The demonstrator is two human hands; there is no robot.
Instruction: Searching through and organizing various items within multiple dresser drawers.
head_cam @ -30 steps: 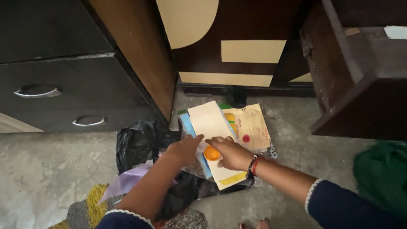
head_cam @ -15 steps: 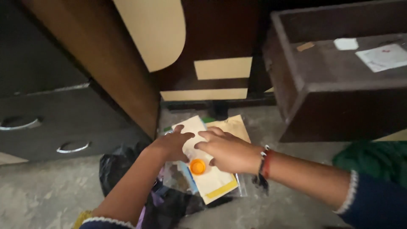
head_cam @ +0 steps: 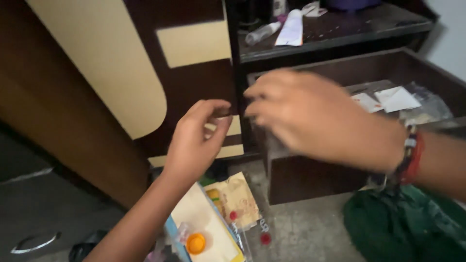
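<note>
My left hand point(head_cam: 194, 143) is raised in front of a dark cabinet, thumb and fingertips pinched close together. My right hand point(head_cam: 315, 116), blurred by motion, hovers beside it at the same height with its fingers curled toward the left hand. Whether anything is gripped between them is too blurred to tell. Below, on the floor, lies a stack of papers point(head_cam: 208, 218) with an orange cap point(head_cam: 195, 243) on top and a beige envelope point(head_cam: 238, 199) beside it, under clear plastic.
An open dark wooden drawer point(head_cam: 310, 174) at the right holds white papers point(head_cam: 395, 99) and plastic. A green cloth point(head_cam: 403, 228) lies on the floor below it. A shelf point(head_cam: 335, 36) above carries a bottle point(head_cam: 262, 33). A cream-panelled door point(head_cam: 102, 63) stands left.
Both hands have lifted off the paper stack and risen to cabinet height. The view has tilted upward, showing the open drawer's inside and the shelf.
</note>
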